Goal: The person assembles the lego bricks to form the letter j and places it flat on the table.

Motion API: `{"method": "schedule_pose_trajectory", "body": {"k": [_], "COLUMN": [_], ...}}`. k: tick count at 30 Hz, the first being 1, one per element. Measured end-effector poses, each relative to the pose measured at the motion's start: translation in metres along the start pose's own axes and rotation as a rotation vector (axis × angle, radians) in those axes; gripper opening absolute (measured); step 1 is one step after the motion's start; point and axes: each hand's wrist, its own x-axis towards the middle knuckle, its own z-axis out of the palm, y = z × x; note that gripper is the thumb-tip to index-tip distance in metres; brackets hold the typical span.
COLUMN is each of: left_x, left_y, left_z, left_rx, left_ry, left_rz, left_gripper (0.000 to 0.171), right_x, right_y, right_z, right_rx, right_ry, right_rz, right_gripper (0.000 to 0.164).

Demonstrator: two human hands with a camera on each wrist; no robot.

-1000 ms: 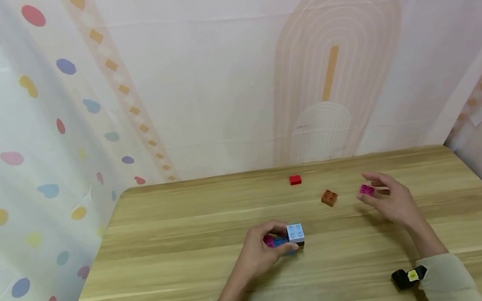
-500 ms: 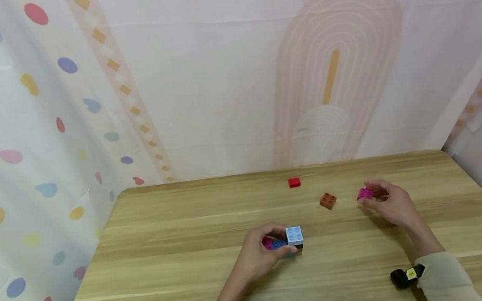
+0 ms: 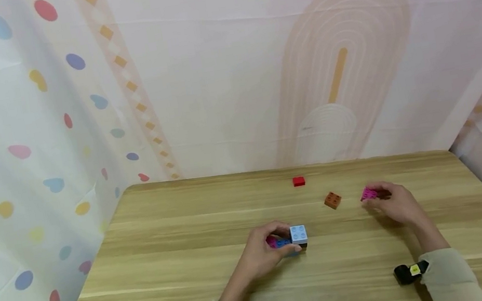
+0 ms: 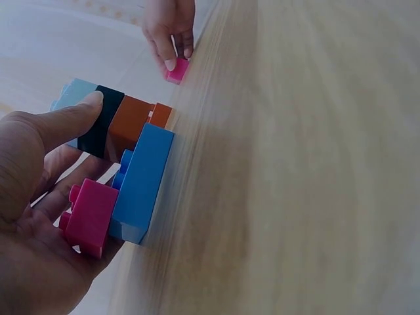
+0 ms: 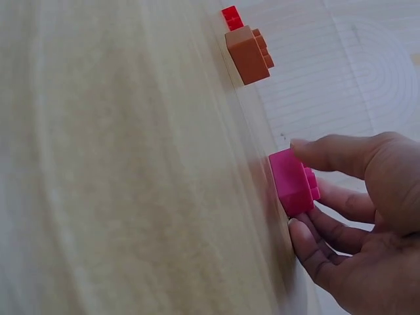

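Note:
My left hand (image 3: 264, 252) grips a joined set of toy building bricks. Its long blue brick (image 4: 143, 184) carries a pink brick (image 4: 93, 215) at one end. At the other end rises a stack: orange-brown brick (image 4: 128, 123), dark brick (image 4: 100, 125), light blue brick (image 3: 298, 234) on top. The left thumb lies along the stack, with the other fingers behind. Farther right, my right hand (image 3: 396, 202) pinches a second pink brick (image 5: 292, 182) low at the tabletop. Its thumb touches one side, and the fingertips sit at the opposite side.
Between the hands, slightly farther back, a loose orange-brown brick (image 3: 332, 200) lies on the wooden table (image 3: 180, 244). A red brick (image 3: 299, 181) is close to the back edge. A patterned cloth (image 3: 209, 71) hangs behind the table.
The right fingers have closed in around the pink brick, which has turned slightly. My left hand keeps its hold on the joined bricks. The head view has shifted a little.

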Motion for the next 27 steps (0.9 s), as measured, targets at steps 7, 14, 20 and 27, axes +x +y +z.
{"method": "schedule_pose_trajectory", "body": {"k": [7,14,20,27], "left_x": [0.001,0.002,0.001,0.001], "left_y": [0.000,-0.001,-0.003,-0.003], "left_z": [0.002,0.003,0.004,0.002], "left_rx": [-0.012,-0.011,-0.016,-0.011], "left_ry": [-0.003,-0.002,-0.001,-0.001], "left_rz": [0.002,0.009,0.017,0.007], "left_gripper": [0.031,0.032,0.032,0.033], "right_x": [-0.002,-0.005,-0.007,-0.009], "right_y": [0.002,0.001,-0.004,-0.011], "right_z": [-0.003,-0.002,0.002,0.004], "right_rx": [0.020,0.018,0.032,0.031], "right_ry": [0.005,0.030,0.042,0.067], "right_rz": [-0.002,0.001,0.005,-0.028], "right_gripper": [0.051,0.051,0.050,0.049]}}
